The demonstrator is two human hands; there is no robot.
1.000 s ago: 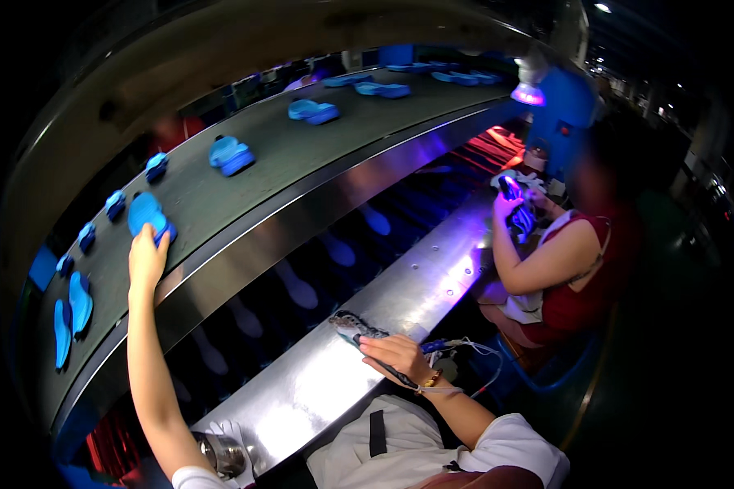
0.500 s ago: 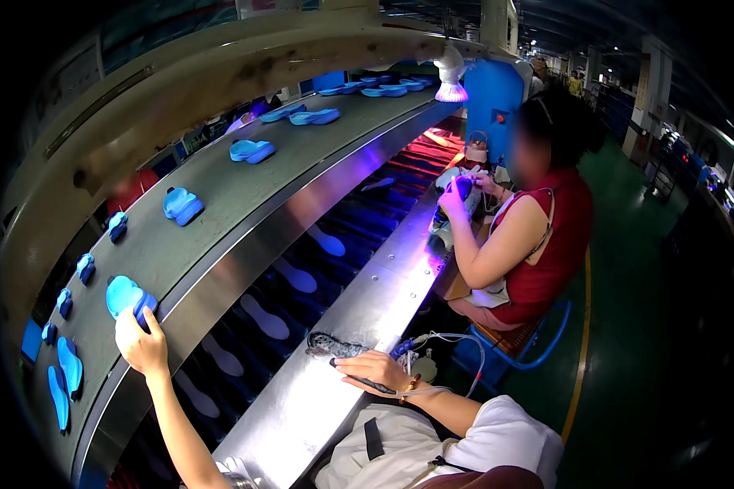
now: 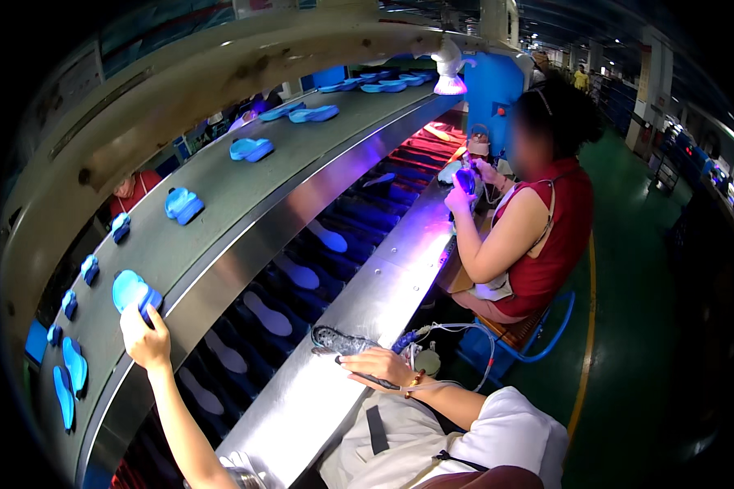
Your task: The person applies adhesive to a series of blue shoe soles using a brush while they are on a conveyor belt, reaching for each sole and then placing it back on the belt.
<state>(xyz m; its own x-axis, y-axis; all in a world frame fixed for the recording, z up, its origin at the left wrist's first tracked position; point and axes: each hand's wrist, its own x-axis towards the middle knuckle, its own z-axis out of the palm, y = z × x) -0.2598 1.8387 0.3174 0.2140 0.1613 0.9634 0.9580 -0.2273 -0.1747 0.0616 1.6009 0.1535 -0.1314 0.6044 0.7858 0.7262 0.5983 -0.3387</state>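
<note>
At the left, my left hand [image 3: 147, 336] reaches over the belt's metal edge and grips the near end of a blue foot-shaped shoe sole piece [image 3: 132, 291], thumb up along its side. My right hand [image 3: 378, 367] lies over the metal ledge, fingers closed around a slim black pen-like tool [image 3: 377, 381] with a thin clear tube running from it. Just beyond those fingertips a dark, glossy shoe sole [image 3: 340, 340] rests on the ledge. Whether my right fingers also touch that sole, I cannot tell.
Blue sole pieces [image 3: 251, 149] sit along the grey conveyor belt [image 3: 212, 253]. Below it, pale soles [image 3: 267, 314] lie on dark rollers. Beside the metal ledge [image 3: 367, 285], a co-worker in red [image 3: 538, 244] sits handling a shoe part. A lit lamp [image 3: 449, 80] hangs overhead.
The view has shifted slightly. The co-worker's hands and the part in them have moved a little. My hands keep their holds on the blue sole piece and the black tool.
</note>
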